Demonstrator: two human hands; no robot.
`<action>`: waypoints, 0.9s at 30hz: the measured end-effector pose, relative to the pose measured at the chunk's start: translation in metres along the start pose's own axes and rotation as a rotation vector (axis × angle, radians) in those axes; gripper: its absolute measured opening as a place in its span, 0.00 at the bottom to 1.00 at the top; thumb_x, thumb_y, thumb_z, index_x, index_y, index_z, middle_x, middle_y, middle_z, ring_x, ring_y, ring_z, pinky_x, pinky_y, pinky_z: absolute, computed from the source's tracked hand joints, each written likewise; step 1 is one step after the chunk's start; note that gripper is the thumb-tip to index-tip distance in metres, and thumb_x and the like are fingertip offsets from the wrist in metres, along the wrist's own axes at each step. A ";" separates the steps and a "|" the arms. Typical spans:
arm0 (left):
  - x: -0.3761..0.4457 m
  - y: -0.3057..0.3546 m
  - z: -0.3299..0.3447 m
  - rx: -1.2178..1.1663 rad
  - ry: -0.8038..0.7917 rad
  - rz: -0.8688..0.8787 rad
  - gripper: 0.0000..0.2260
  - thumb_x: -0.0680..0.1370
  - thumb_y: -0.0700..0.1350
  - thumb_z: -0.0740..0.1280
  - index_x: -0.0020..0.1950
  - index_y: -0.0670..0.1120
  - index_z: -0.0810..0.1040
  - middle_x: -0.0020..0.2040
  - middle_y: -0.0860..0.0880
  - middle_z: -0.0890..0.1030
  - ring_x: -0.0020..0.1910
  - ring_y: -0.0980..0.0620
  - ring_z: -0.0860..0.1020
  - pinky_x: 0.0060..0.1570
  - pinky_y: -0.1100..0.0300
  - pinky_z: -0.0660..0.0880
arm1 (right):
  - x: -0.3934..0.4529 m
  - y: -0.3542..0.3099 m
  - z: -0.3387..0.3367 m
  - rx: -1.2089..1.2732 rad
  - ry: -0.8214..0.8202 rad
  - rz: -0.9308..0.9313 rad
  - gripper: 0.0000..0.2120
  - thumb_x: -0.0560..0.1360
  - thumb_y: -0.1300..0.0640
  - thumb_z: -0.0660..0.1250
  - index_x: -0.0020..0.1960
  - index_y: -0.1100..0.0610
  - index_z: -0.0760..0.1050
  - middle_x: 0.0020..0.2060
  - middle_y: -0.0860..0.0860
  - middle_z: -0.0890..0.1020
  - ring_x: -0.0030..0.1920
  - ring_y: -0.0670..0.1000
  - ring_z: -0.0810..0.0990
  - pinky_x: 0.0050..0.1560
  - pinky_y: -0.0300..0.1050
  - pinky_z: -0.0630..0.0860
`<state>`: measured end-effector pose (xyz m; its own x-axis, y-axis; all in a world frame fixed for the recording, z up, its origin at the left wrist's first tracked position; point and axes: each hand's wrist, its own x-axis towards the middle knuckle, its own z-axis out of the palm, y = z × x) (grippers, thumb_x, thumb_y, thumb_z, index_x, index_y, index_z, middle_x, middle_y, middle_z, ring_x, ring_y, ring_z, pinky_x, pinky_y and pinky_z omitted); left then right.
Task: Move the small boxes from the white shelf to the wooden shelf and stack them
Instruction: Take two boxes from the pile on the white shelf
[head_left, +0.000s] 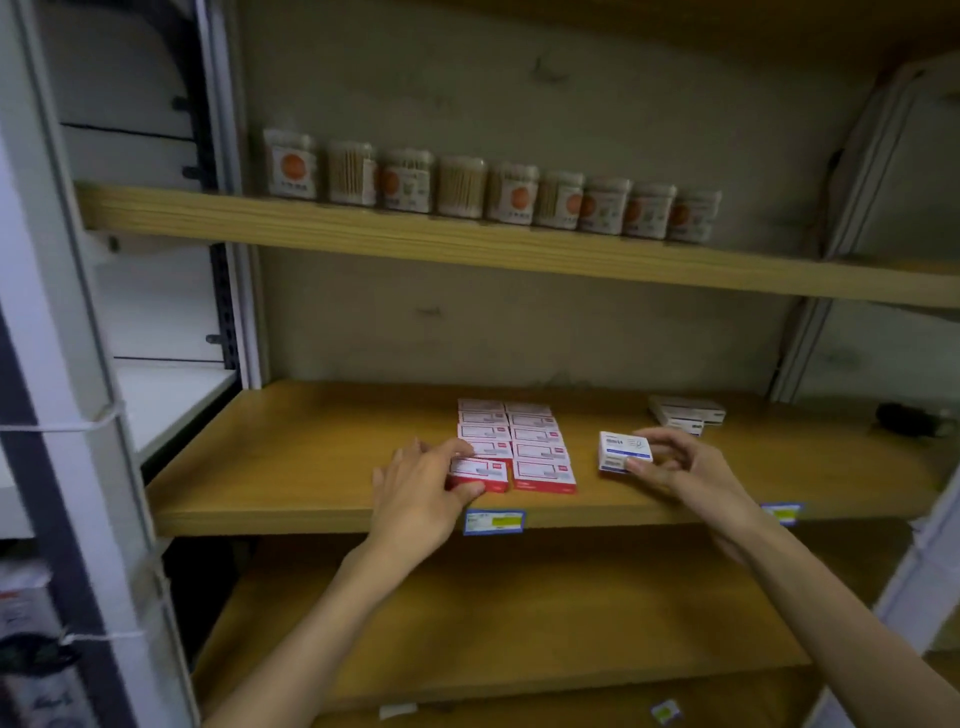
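Note:
Several small red-and-white boxes (535, 447) lie in two rows on the middle wooden shelf (311, 467). My left hand (421, 483) grips the front-left red box (480, 475) at the near end of the left row, on the shelf. To the right, my right hand (675, 462) holds a white box with blue print (623, 452) tilted just above the board. A few white boxes (685, 413) are stacked further back on the right. The white shelf (171, 395) is at the left, with no boxes visible on it.
A row of cotton-swab jars (488, 189) stands on the upper wooden shelf (467, 244). Price labels (493, 521) stick on the shelf's front edge. A dark object (909, 418) lies at the far right. A lower wooden shelf (493, 623) runs beneath my arms.

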<state>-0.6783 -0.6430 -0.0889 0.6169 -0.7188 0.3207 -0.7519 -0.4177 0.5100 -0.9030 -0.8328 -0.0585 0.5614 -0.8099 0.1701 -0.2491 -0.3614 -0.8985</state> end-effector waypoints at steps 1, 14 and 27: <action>0.001 0.003 0.003 -0.003 0.017 -0.023 0.23 0.76 0.59 0.69 0.69 0.60 0.70 0.65 0.54 0.75 0.68 0.50 0.69 0.67 0.48 0.64 | 0.006 0.007 -0.007 -0.010 -0.017 0.001 0.19 0.74 0.57 0.74 0.63 0.51 0.76 0.56 0.49 0.82 0.50 0.45 0.82 0.42 0.33 0.75; -0.005 0.031 0.007 -0.100 0.093 -0.181 0.22 0.71 0.53 0.77 0.61 0.57 0.74 0.58 0.52 0.81 0.55 0.53 0.77 0.56 0.51 0.75 | 0.062 0.067 -0.111 -0.181 -0.115 -0.006 0.17 0.75 0.60 0.74 0.62 0.54 0.76 0.54 0.50 0.81 0.40 0.45 0.79 0.48 0.40 0.78; 0.004 0.134 0.048 0.077 0.191 0.081 0.14 0.71 0.57 0.66 0.56 0.57 0.79 0.59 0.55 0.77 0.64 0.50 0.71 0.62 0.48 0.69 | 0.115 0.091 -0.145 -0.253 0.012 0.054 0.23 0.77 0.59 0.71 0.71 0.60 0.71 0.63 0.55 0.79 0.58 0.51 0.77 0.63 0.49 0.73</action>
<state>-0.7878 -0.7285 -0.0582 0.5812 -0.6364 0.5071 -0.8117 -0.4098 0.4162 -0.9758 -1.0260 -0.0617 0.5331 -0.8358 0.1310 -0.4685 -0.4206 -0.7769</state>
